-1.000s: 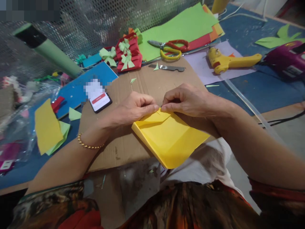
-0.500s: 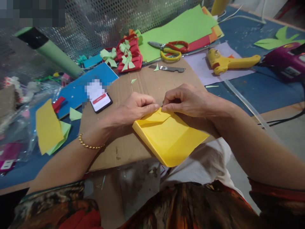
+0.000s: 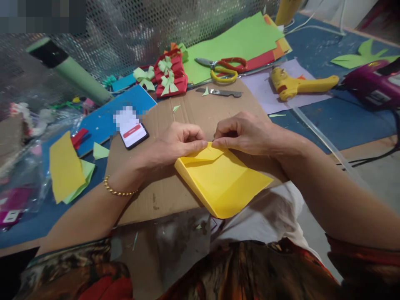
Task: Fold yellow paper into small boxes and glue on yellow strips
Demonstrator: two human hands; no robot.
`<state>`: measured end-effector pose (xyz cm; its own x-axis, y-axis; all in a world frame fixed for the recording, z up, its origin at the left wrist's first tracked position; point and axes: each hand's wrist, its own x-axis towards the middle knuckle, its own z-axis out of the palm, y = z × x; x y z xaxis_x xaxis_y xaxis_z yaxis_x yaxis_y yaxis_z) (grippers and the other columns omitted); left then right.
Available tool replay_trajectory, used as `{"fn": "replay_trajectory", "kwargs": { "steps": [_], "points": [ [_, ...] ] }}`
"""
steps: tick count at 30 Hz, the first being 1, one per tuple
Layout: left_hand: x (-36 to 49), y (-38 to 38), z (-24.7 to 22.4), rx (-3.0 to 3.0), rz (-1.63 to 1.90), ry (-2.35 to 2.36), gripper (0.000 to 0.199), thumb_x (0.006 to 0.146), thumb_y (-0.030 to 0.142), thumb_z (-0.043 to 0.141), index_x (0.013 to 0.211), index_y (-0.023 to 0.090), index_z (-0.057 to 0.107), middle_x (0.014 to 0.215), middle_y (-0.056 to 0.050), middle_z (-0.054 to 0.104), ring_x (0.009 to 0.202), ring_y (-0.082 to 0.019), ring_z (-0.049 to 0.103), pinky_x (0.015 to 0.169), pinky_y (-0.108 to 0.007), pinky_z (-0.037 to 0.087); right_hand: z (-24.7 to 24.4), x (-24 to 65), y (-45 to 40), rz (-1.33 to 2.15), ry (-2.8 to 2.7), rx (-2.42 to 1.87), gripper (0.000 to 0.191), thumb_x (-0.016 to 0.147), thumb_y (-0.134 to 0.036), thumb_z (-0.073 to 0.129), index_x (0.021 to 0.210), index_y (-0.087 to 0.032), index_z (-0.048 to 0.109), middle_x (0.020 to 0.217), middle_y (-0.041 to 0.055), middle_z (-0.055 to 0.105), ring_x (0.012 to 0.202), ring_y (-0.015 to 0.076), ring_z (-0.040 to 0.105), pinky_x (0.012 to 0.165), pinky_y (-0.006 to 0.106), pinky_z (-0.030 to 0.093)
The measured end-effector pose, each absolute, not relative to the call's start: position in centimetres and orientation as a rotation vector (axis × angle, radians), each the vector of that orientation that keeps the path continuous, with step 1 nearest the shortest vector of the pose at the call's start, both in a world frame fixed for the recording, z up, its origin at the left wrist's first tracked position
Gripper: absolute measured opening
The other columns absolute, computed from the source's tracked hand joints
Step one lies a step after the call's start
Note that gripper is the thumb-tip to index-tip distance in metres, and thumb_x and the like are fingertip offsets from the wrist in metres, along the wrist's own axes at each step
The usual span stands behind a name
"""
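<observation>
A sheet of yellow paper (image 3: 228, 179), folded along its left side and at its far end, lies over the near edge of a cardboard piece (image 3: 146, 200). My left hand (image 3: 184, 141) pinches the far folded edge between thumb and fingers. Close beside it, my right hand (image 3: 237, 131) pinches the same edge, the two thumbs nearly meeting. The paper's near corner reaches past the cardboard, above my lap. What lies under the fingertips is hidden.
Beyond my hands lie scissors (image 3: 223, 68), a cutter blade (image 3: 220, 92) and red paper pieces with green bows (image 3: 170, 77). A yellow glue gun (image 3: 300, 83) rests at right on lilac paper. A phone (image 3: 133, 133) is at left, near yellow and green paper scraps (image 3: 67, 168).
Both hands keep their pinch on the yellow paper, which has barely moved. The view has shifted slightly.
</observation>
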<state>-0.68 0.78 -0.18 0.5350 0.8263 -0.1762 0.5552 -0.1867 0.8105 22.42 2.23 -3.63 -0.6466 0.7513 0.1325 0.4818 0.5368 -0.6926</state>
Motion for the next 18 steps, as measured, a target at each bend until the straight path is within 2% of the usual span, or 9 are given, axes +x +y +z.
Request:
{"fn": "replay_trajectory", "kwargs": {
  "steps": [8, 13, 18],
  "points": [
    [-0.57, 1.07, 0.09, 1.943, 0.306, 1.128, 0.024, 0.087, 0.035, 0.065, 0.072, 0.016, 0.064, 0.066, 0.002, 0.055, 0.06, -0.01, 0.048, 0.052, -0.021, 0.033, -3.8, 22.54, 2.36, 0.872, -2.386, -0.976, 0.019, 0.093, -0.026, 0.066, 0.075, -0.018, 0.068, 0.067, 0.0, 0.063, 0.067, 0.013, 0.051, 0.063, 0.031, 0.033],
    [-0.29, 1.05, -0.08, 1.924, 0.367, 1.068, 0.017, 0.082, 0.032, 0.067, 0.078, 0.016, 0.068, 0.072, 0.001, 0.06, 0.065, -0.01, 0.052, 0.056, -0.021, 0.039, -3.98, 22.56, 2.44, 0.881, -2.377, -0.943, 0.02, 0.092, -0.024, 0.065, 0.074, -0.018, 0.068, 0.067, -0.0002, 0.062, 0.066, 0.0129, 0.049, 0.063, 0.031, 0.033],
    [0.01, 1.14, -0.64, 1.881, 0.393, 1.053, 0.012, 0.078, 0.028, 0.068, 0.075, 0.016, 0.066, 0.066, 0.002, 0.057, 0.06, -0.009, 0.047, 0.053, -0.02, 0.035, -4.18, 22.44, 2.46, 0.891, -2.367, -0.896, 0.021, 0.093, -0.026, 0.067, 0.073, -0.018, 0.068, 0.067, -0.0008, 0.062, 0.065, 0.0122, 0.049, 0.062, 0.03, 0.034]
  ]
}}
